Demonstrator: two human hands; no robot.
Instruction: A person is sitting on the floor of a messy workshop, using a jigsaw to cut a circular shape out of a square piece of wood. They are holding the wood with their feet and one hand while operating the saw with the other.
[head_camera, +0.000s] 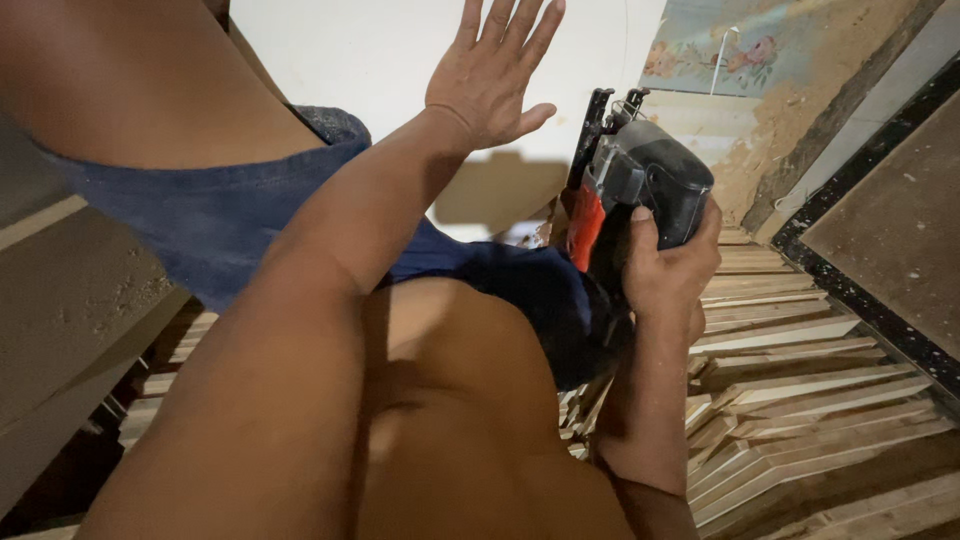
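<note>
Two bare hands show in the head view. The right hand (668, 275) is clenched around the grip of a handheld power tool with a dark grey plastic body (640, 185), fingers wrapped over its top and the thumb laid on the rounded housing. This tool is bulky and blunt, with a smooth grey-black casing, a red-orange panel low on its left face and a black metal bracket or guard rising from its upper end. What kind of blade or bit it carries cannot be told, since its lower part is hidden behind the hand and the dark cloth. It is held upright, off the ground, just right of the picture's centre, close to the person's knee and above a loose heap of pale cut wooden strips (800, 400) on the floor.

The left hand (490, 70) is released and holds nothing: palm flat, fingers spread and straight, pressed against or very near a large white flat board (400, 60) at the top of the view. Blue denim shorts (200, 215) cover the person's hip between the arms. Sawdust lies over a brown board (890, 220) at the right.
</note>
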